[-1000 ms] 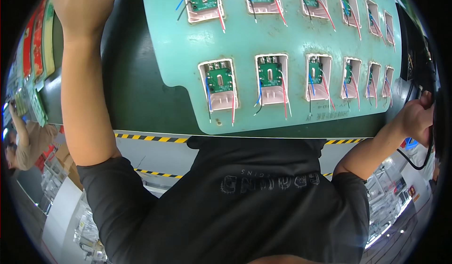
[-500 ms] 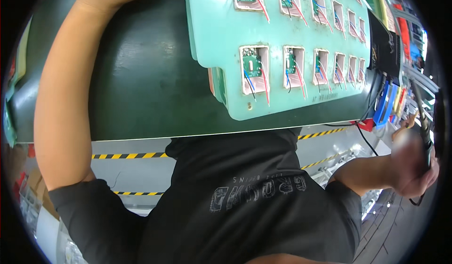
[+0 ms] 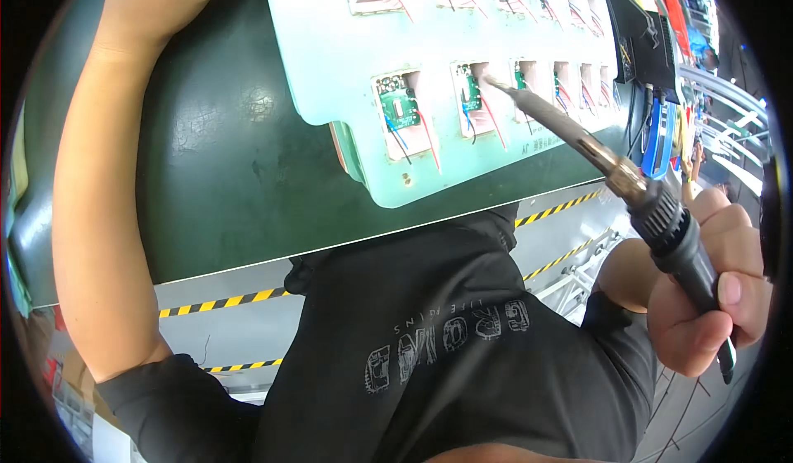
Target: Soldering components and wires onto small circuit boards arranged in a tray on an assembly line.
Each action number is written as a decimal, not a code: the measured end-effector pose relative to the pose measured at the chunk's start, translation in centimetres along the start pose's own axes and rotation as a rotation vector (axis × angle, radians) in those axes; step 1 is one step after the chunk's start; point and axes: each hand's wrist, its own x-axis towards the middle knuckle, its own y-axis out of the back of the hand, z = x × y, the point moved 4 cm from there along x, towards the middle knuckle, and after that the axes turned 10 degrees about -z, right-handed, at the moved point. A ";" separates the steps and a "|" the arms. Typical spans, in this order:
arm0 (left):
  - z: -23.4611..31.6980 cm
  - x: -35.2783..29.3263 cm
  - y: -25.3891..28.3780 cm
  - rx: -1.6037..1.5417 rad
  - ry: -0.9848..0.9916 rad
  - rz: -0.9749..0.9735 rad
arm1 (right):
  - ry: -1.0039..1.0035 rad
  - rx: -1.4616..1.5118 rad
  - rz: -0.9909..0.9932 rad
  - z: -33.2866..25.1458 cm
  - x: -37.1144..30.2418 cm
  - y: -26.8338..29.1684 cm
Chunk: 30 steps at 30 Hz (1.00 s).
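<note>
My right hand (image 3: 712,285) is closed round the black handle of a soldering iron (image 3: 625,180). The iron slants up and left, its tip in front of the lower row of pockets in a pale green tray (image 3: 326,58). Each nearer pocket holds a small green circuit board (image 3: 402,109) with red, blue and black wires hanging out. Whether the tip touches anything, I cannot tell. My left hand (image 3: 161,4) lies at the upper left, beside the tray, its fingers cut off by the picture's top edge.
The tray lies on a dark green work table (image 3: 223,182), whose front edge runs close to my body. Right of the tray stands a black box (image 3: 647,46) with cables, near a blue object (image 3: 658,137). Yellow-black floor tape (image 3: 223,304) shows below the table.
My right hand has come up from the far right, bringing the soldering iron over the tray. The view has shifted, so the tray appears further left. My left arm stays beside it.
</note>
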 end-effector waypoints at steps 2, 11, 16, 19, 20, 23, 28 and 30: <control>0.2 0.0 0.0 0.023 0.006 -0.002 | 0.049 0.006 0.064 0.3 0.2 -0.6; 0.5 -0.2 0.2 0.132 0.032 0.012 | 0.027 0.006 0.022 0.4 1.2 -1.2; 0.5 -0.3 0.7 0.195 0.048 0.021 | 0.027 0.014 0.037 0.6 1.1 -1.5; 0.6 -0.4 0.8 0.233 0.056 0.027 | 0.035 0.010 0.040 0.7 1.1 -1.6; 0.7 -0.3 0.7 0.245 0.059 0.030 | 0.037 0.012 0.045 0.7 1.0 -1.5; 0.7 -0.4 1.0 0.282 0.066 0.037 | 0.042 0.018 0.061 0.7 0.7 -1.3; 0.7 -0.3 1.3 0.346 0.082 0.044 | 0.023 0.007 0.018 0.8 0.6 -1.2; 0.9 -0.4 1.4 0.373 0.089 0.049 | 0.011 0.000 -0.017 0.8 0.8 -1.2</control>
